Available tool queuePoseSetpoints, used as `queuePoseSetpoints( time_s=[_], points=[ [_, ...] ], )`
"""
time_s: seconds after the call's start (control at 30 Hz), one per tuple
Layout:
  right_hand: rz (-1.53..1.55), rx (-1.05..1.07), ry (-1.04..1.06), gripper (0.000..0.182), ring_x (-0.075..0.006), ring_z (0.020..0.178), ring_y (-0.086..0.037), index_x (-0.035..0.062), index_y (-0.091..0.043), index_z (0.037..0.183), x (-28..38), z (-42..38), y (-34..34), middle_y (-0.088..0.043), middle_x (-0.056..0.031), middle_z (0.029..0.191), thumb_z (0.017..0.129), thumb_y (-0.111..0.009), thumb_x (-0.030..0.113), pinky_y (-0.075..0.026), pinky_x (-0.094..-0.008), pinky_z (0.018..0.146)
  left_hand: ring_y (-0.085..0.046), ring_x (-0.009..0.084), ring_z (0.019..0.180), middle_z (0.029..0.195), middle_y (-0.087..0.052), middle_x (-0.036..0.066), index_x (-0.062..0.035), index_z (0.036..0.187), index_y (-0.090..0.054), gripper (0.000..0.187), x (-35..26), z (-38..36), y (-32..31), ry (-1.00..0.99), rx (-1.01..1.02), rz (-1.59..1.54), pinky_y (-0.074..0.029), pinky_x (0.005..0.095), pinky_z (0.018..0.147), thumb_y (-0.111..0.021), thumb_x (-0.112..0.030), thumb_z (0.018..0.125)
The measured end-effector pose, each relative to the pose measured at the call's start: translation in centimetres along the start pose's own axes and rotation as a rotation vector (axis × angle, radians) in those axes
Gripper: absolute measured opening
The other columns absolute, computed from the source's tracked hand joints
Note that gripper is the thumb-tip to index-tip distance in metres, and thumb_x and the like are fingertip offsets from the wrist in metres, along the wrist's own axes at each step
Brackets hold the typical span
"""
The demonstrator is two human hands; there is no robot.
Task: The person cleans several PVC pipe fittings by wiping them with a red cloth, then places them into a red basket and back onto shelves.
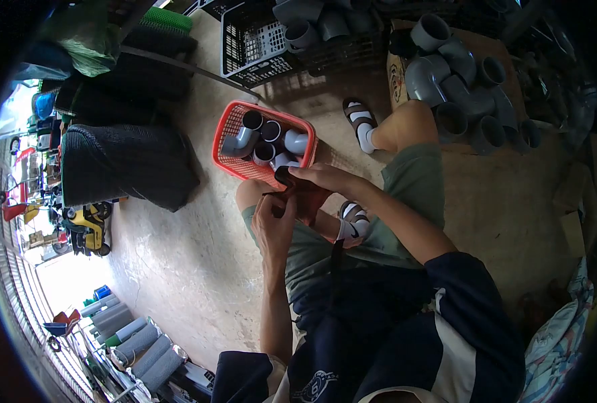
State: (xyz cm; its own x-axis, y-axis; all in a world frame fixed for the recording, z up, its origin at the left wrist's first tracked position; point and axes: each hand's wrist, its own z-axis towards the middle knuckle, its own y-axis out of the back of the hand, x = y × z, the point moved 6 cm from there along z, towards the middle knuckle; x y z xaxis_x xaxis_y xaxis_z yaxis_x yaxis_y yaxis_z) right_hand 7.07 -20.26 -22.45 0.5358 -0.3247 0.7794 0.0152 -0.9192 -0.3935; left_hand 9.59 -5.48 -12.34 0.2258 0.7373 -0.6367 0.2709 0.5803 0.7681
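Note:
Over my lap, both hands hold a dark red cloth-like piece with a black edge (313, 207). My left hand (275, 225) pinches its left side, thumb and fingers pressed together. At its upper edge, my right hand (322, 178) grips the black part between thumb and fingers. Just beyond my hands stands a red plastic basket (219, 144), its near rim close to my fingers. Inside it lie several grey pipe fittings, among them a bent elbow (243, 140) and another curved piece (296, 142).
Black crates (251, 67) with grey fittings stand ahead. More pipe elbows (427, 79) are piled on a cardboard box (398, 77) at the right. Dark mesh rolls (127, 164) lie at the left, with a yellow machine (91, 228) behind them. My sandalled feet rest on the concrete floor (197, 269).

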Motion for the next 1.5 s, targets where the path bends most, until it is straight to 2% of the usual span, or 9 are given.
queuePoseSetpoints(
  time_s=[0.4, 0.7, 0.8, 0.9, 1.0, 1.1, 1.23, 1.33, 1.5],
  points=[
    [0.032, 0.010, -0.037, 0.063, -0.0177, 0.093, -0.067, 0.0051, -0.068, 0.115, 0.2, -0.3, 0.0, -0.069, -0.0086, 0.107, 0.095, -0.054, 0.063, -0.050, -0.0287, 0.083, -0.060, 0.0228, 0.091, 0.094, -0.059, 0.010, -0.0032, 0.097, -0.055, 0.032, -0.8, 0.0, 1.2, -0.154, -0.275, 0.052, -0.050, 0.0344, 0.081, -0.079, -0.011, 0.077],
    [0.421, 0.062, 0.006, 0.069, -0.0215, 0.089, -0.072, 0.0019, -0.059, 0.125, 2.3, -2.3, -0.2, -0.071, -0.0123, 0.102, 0.094, -0.054, 0.063, -0.062, -0.0324, 0.077, -0.064, 0.0353, 0.108, 0.123, -0.063, 0.021, -0.0036, 0.116, -0.060, 0.032, -6.8, -2.7, -0.3, -0.657, 0.040, 0.285, -0.052, 0.0388, 0.089, -0.065, 0.002, 0.084],
    [0.341, 0.105, 0.060, 0.067, -0.0219, 0.080, -0.073, 0.0022, -0.058, 0.126, 2.9, -2.9, -0.3, -0.070, -0.0124, 0.100, 0.092, -0.060, 0.060, -0.063, -0.0307, 0.074, -0.064, 0.0372, 0.113, 0.132, -0.059, 0.023, -0.0034, 0.121, -0.059, 0.038, -4.6, -2.6, -0.1, -0.327, 0.103, -0.193, -0.052, 0.0409, 0.092, -0.063, 0.004, 0.085],
    [0.347, 0.069, 0.029, 0.057, -0.0188, 0.081, -0.072, 0.0029, -0.059, 0.124, 2.4, -2.2, 0.2, -0.070, -0.0096, 0.099, 0.092, -0.066, 0.050, -0.061, -0.0312, 0.073, -0.063, 0.0375, 0.115, 0.131, -0.060, 0.023, -0.0017, 0.126, -0.057, 0.042, -4.9, -2.1, -0.6, -0.399, 0.184, -0.158, -0.052, 0.0424, 0.094, -0.061, 0.006, 0.085],
    [0.287, -0.010, 0.143, 0.052, -0.0145, 0.091, -0.068, 0.0030, -0.059, 0.126, 1.6, -0.9, 0.2, -0.068, -0.0066, 0.106, 0.092, -0.070, 0.041, -0.057, -0.0293, 0.076, -0.063, 0.0316, 0.118, 0.123, -0.066, 0.019, -0.0021, 0.133, -0.054, 0.045, -8.8, -3.5, -1.1, -0.757, 0.175, 0.309, -0.052, 0.0401, 0.096, -0.058, 0.008, 0.089],
    [0.272, -0.037, 0.225, 0.052, -0.0125, 0.101, -0.064, 0.0025, -0.058, 0.129, 2.0, -1.4, 0.7, -0.065, -0.0059, 0.114, 0.091, -0.072, 0.035, -0.054, -0.0283, 0.082, -0.062, 0.0306, 0.118, 0.123, -0.065, 0.019, -0.0016, 0.131, -0.055, 0.042, -6.3, -3.3, -0.9, -0.639, 0.168, -0.083, -0.048, 0.0398, 0.101, -0.058, 0.007, 0.090],
    [0.296, -0.035, 0.204, 0.050, -0.0138, 0.103, -0.062, 0.0024, -0.057, 0.131, 3.4, -2.6, 0.3, -0.064, -0.0064, 0.116, 0.092, -0.072, 0.030, -0.053, -0.0297, 0.084, -0.064, 0.0250, 0.110, 0.119, -0.066, 0.011, 0.0016, 0.126, -0.058, 0.031, -2.6, -0.8, 1.2, -0.014, -0.355, -0.415, -0.050, 0.0355, 0.096, -0.059, -0.014, 0.098],
    [0.164, -0.035, 0.250, 0.052, -0.0142, 0.101, -0.062, 0.0020, -0.054, 0.133, 4.1, -3.2, -0.2, -0.063, -0.0064, 0.117, 0.091, -0.072, 0.026, -0.053, -0.0292, 0.083, -0.062, 0.0157, 0.103, 0.110, -0.066, 0.009, 0.0036, 0.121, -0.058, 0.032, 2.5, 1.1, -1.8, 0.453, 0.320, -0.952, -0.051, 0.0310, 0.083, -0.064, -0.016, 0.097],
    [0.141, -0.024, 0.317, 0.057, -0.0128, 0.094, -0.059, 0.0025, -0.050, 0.136, 5.0, -3.2, -0.3, -0.062, -0.0057, 0.114, 0.088, -0.076, 0.020, -0.050, -0.0273, 0.075, -0.063, 0.0144, 0.103, 0.114, -0.067, 0.011, 0.0033, 0.131, -0.054, 0.041, 1.3, 1.4, -0.3, 0.246, 0.249, -0.877, -0.050, 0.0294, 0.088, -0.065, -0.014, 0.096]
  ],
)
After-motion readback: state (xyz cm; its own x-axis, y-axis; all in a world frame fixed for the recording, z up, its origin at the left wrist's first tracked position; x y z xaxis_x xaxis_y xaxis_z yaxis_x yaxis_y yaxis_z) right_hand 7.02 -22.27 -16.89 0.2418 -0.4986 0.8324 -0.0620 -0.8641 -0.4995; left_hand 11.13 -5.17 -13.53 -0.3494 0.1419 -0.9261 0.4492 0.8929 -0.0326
